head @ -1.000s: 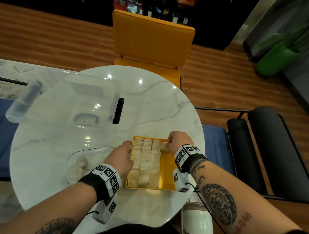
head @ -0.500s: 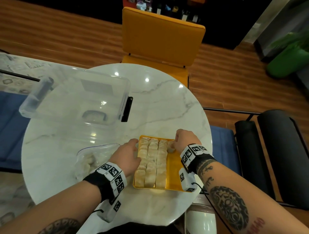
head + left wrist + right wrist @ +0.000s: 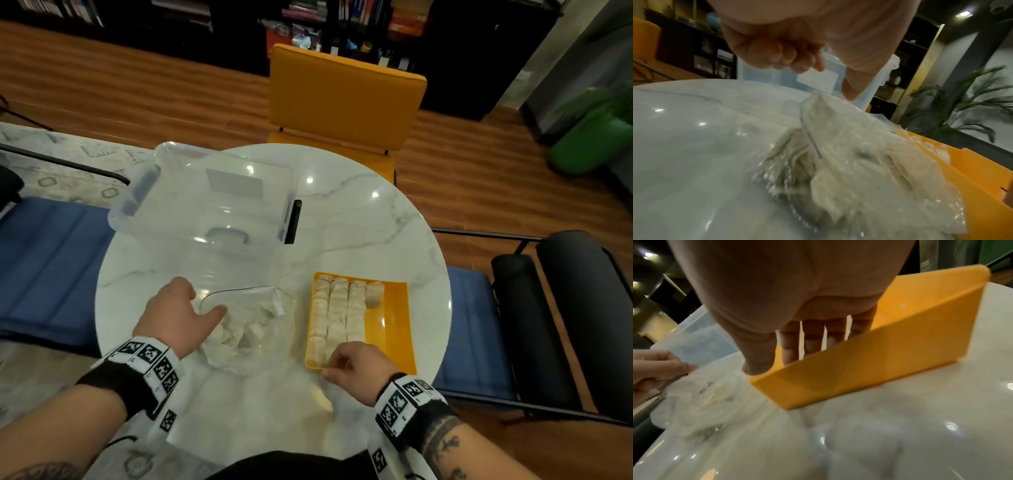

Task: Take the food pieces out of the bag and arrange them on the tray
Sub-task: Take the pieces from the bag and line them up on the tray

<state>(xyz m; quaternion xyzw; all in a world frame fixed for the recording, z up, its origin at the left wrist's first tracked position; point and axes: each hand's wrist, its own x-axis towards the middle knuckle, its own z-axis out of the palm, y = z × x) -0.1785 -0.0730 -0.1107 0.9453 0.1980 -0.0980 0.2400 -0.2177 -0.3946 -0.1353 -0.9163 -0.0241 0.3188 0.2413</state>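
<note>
Since the previous second both hands have left the far end of the yellow tray. Left hand now pinches the clear bag mouth beside the tray; right hand, fingers relaxed and empty, hangs over the tray's near edge. Fourth row begun; pieces remain bagged

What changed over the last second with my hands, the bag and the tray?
The left hand moved off the tray to the bag, thumb at its open rim. The right hand let go of a food piece at the tray's far end, starting a fourth row, and drew back to the near edge. The three full rows stayed put.
</note>
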